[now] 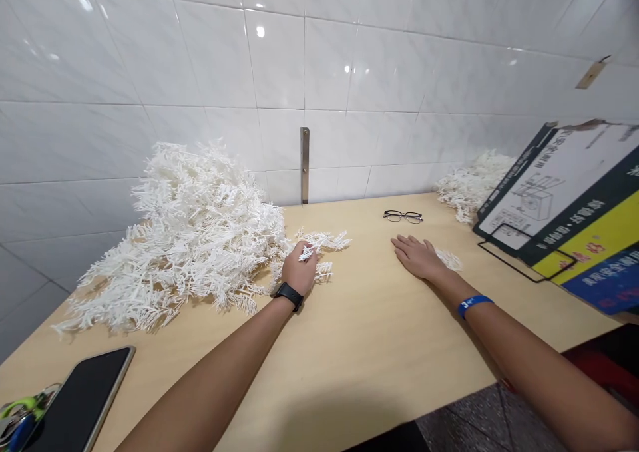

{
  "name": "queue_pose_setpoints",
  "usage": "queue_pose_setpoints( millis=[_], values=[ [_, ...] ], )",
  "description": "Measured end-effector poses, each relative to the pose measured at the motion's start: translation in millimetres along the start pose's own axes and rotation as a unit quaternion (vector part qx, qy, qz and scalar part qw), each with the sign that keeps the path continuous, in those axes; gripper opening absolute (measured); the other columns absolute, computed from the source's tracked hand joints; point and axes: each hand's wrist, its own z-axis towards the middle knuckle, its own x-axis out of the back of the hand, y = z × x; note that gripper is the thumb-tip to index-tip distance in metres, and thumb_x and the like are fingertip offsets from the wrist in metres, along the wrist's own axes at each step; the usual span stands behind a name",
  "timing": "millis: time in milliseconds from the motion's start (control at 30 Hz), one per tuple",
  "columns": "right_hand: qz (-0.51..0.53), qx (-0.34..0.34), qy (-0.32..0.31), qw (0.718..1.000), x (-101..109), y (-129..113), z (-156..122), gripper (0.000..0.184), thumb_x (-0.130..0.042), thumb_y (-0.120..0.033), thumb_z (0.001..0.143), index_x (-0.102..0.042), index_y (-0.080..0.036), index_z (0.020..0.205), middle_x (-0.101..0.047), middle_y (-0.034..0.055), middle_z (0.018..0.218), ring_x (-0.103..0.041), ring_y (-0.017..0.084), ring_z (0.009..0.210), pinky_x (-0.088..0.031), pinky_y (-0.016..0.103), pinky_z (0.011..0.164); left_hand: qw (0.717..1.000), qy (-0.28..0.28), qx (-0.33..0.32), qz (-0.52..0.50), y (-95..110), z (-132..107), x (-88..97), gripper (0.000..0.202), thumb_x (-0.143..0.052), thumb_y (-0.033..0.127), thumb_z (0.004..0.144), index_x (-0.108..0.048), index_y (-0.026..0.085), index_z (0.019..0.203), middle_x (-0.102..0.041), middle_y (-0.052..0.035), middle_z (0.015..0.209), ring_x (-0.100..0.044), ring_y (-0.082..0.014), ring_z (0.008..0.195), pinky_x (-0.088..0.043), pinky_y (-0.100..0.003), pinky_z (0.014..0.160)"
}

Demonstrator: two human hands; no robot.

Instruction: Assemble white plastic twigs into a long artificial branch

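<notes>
My left hand [298,270], with a black watch on its wrist, is closed around a small white plastic sprig [305,253] at the edge of a big heap of white plastic branch pieces [190,239]. A few loose sprigs [324,241] lie just beyond that hand. My right hand [417,255], with a blue band on its wrist, lies flat on the wooden table [359,345] with fingers stretched out, resting beside a small white piece [449,259].
A pair of glasses [403,216] lies near the tiled wall. A smaller white pile [472,186] sits at the back right beside leaning printed boards [564,206]. A phone [80,399] and keys [17,415] lie at the front left corner.
</notes>
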Motion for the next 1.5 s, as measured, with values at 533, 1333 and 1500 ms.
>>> queue_pose_setpoints(
  millis=[533, 1333, 1500],
  values=[
    [0.514, 0.109, 0.029, 0.851, -18.3, -174.4, -10.6, 0.019, -0.048, -0.026, 0.081, -0.066, -0.02, 0.083, -0.062, -0.0003, 0.067, -0.053, 0.015, 0.063, -0.04, 0.026, 0.061, 0.994, -0.022, -0.101, 0.034, 4.3, -1.2, -2.8, 0.033, -0.061, 0.028, 0.078, -0.056, 0.02, 0.111, -0.068, -0.006, 0.107, -0.064, -0.0217, 0.101, -0.051, -0.035, 0.089],
    [0.617, 0.154, -0.067, 0.769, -23.8, -159.8, -6.5, 0.029, -0.06, -0.044, 0.08, -0.062, -0.016, 0.073, -0.055, -0.0007, 0.064, -0.051, 0.014, 0.063, -0.042, 0.028, 0.063, 0.982, -0.104, -0.154, 0.036, 10.5, -19.5, 5.4, 0.067, -0.064, 0.028, 0.081, -0.037, 0.02, 0.141, -0.05, -0.0147, 0.138, -0.055, -0.0236, 0.116, -0.047, -0.039, 0.098],
    [0.592, 0.127, -0.034, 0.795, -21.6, -154.3, -5.4, 0.033, -0.059, -0.048, 0.08, -0.063, -0.016, 0.073, -0.053, -0.0008, 0.06, -0.049, 0.014, 0.059, -0.041, 0.027, 0.059, 0.989, -0.08, -0.123, 0.031, 8.9, -16.7, 4.8, 0.034, -0.07, 0.033, 0.076, -0.057, 0.016, 0.103, -0.057, -0.0105, 0.113, -0.058, -0.0195, 0.098, -0.052, -0.032, 0.082]
  ],
)
